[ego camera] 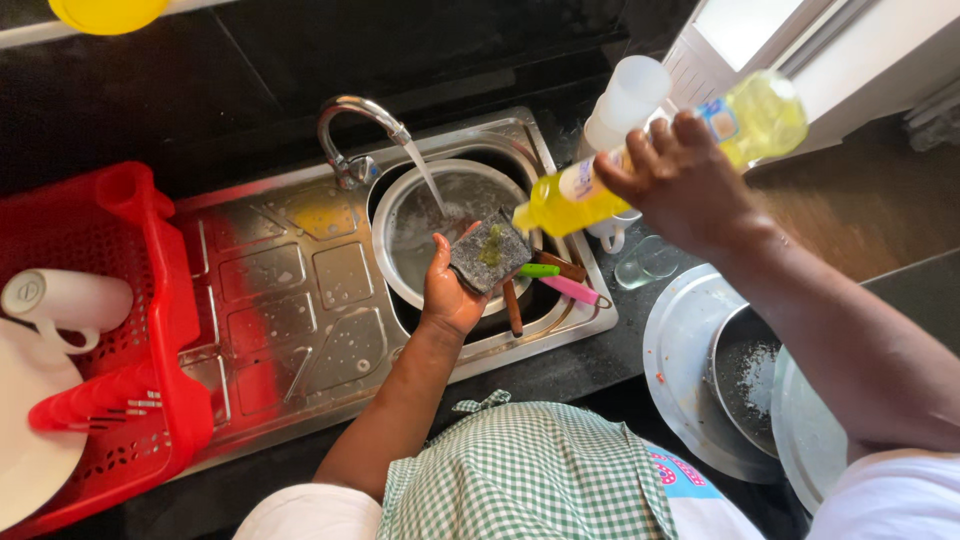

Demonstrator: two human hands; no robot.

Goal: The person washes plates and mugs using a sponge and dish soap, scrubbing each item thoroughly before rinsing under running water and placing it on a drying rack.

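Observation:
My left hand (450,290) holds a dark scouring sponge (488,252) over the sink, with a blob of green-yellow soap on its top. My right hand (680,180) grips a yellow dish-soap bottle (660,150), tipped down so its nozzle points at the sponge. A steel bowl (400,240) sits in the sink basin under the running tap (350,130), and water streams into it. Utensils with green, pink and brown handles (560,280) lie in the basin beside the sponge.
A red plastic basket (120,400) on the steel drainboard (290,300) holds a white mug (60,300) and a white plate. Stacked steel plates and a dirty pan (745,380) sit on the dark counter at right, near a clear glass (645,262) and white cups (625,100).

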